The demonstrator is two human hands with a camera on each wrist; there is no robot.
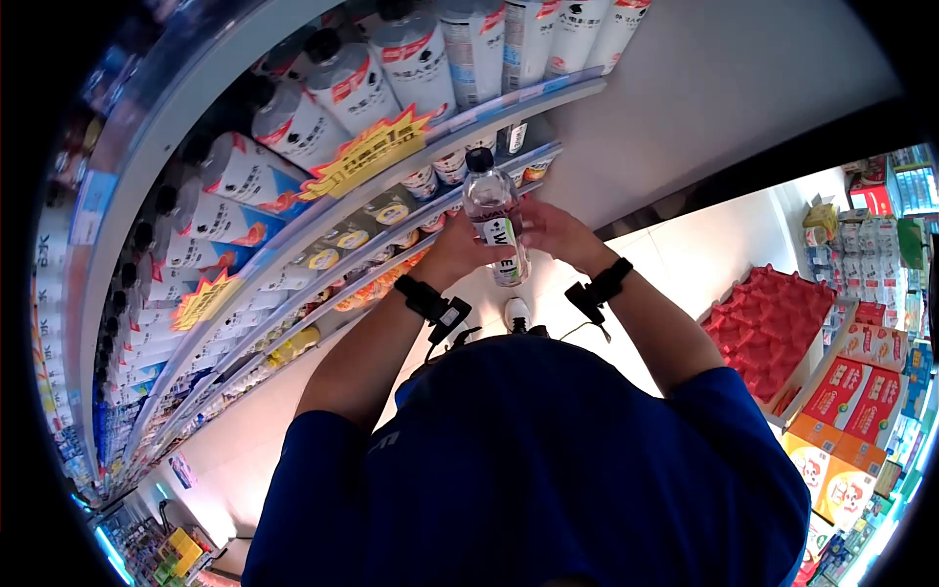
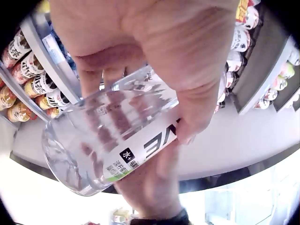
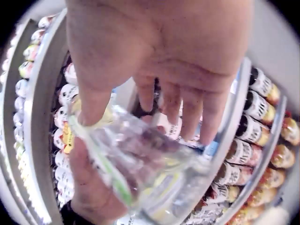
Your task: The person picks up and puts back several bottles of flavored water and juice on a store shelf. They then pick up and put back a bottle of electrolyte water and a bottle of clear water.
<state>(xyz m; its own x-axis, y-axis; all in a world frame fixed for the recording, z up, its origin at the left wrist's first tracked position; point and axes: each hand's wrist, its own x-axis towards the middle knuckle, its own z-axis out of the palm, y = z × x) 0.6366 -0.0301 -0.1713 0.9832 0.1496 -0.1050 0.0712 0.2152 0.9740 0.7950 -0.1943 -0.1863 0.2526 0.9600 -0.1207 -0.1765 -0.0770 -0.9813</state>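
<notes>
A clear bottle with a black cap and a white label [image 1: 500, 233] stands upright in front of the person's chest in the head view. My left hand [image 1: 458, 249] grips its side; in the left wrist view that hand [image 2: 150, 51] has its thumb on the label, and fingers show through the clear plastic [image 2: 65, 140]. At the bottle's other side is my right hand [image 1: 562, 235], touching it. The right wrist view shows this hand [image 3: 159, 56] with thumb at the bottle [image 3: 164, 187] and fingers extended, fairly straight.
A curved shelf [image 1: 430, 147] at the left holds rows of white-labelled bottles [image 1: 347, 83] and smaller containers below. A yellow price sign [image 1: 367, 155] juts from its edge. Red trays [image 1: 768, 323] and stacked boxes [image 1: 861, 396] stand at the right, across the pale floor [image 1: 665, 264].
</notes>
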